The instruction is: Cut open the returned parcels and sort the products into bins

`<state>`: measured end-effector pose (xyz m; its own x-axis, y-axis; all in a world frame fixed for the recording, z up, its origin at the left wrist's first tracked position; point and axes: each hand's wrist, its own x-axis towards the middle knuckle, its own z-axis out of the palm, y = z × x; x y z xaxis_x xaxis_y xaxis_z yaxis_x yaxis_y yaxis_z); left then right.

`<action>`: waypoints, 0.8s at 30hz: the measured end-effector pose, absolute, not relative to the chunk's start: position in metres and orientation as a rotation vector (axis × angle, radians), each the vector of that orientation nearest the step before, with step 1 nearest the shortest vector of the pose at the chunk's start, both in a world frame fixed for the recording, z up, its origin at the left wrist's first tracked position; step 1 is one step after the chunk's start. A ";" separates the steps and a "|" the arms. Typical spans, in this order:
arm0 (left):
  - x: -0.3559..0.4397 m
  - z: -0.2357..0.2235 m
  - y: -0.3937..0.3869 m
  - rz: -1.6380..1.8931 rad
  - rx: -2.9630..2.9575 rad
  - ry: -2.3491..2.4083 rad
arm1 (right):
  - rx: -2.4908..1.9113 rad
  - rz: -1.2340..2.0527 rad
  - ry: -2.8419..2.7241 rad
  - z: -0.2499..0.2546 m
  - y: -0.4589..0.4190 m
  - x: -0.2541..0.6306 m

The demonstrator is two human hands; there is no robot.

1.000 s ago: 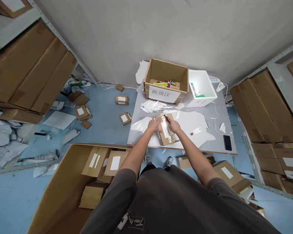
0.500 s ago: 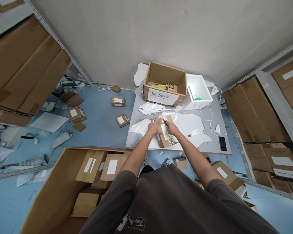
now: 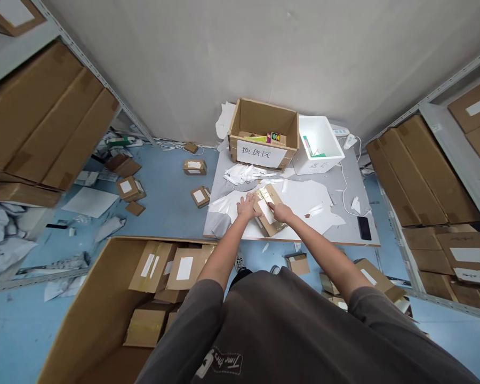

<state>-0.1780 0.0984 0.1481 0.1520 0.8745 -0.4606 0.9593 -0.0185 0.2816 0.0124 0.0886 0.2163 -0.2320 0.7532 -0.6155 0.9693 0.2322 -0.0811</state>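
Grip of the right hand (image 3: 282, 213): narrow, fingers bunched round a small dark tool (image 3: 270, 204), its tip set close over the top of the carton; type of tool not resolved at this scale. Grip of the left hand (image 3: 247, 206): wide, fingers spread, laid against the upper left edge of the carton, nothing enclosed by it.

Carton (image 3: 271, 220) is located near the lower edge of the bench (image 3: 354, 181), right of frame centre, on a white sheet (image 3: 304, 197). Its long axis is slanted from upper left to lower right of the frame. Key relation: the carton is flanked by both hands, lying to the right of the left one and to the left of the right one. Contact by the left hand is made at the edge; the right is placed over the top face, by the label (image 3: 265, 211), and so is judged nearer to the carton's midline. Whether the top face is actually touched by the tool tip cannot be told.

Also noted: paper scraps (image 3: 244, 174) above the carton, sign box (image 3: 278, 113) and white bin (image 3: 304, 163) farther up, phone (image 3: 364, 228) at the right end.
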 end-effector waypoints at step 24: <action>-0.154 0.155 0.079 -0.336 1.793 1.978 | 1.525 -0.788 2.116 0.221 -0.018 0.141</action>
<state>-0.1542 0.0791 0.1554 -0.0559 0.8763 -0.4785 0.9852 0.1262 0.1160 0.1405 -0.0185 0.2209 -0.3150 0.7151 -0.6240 0.9491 0.2403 -0.2036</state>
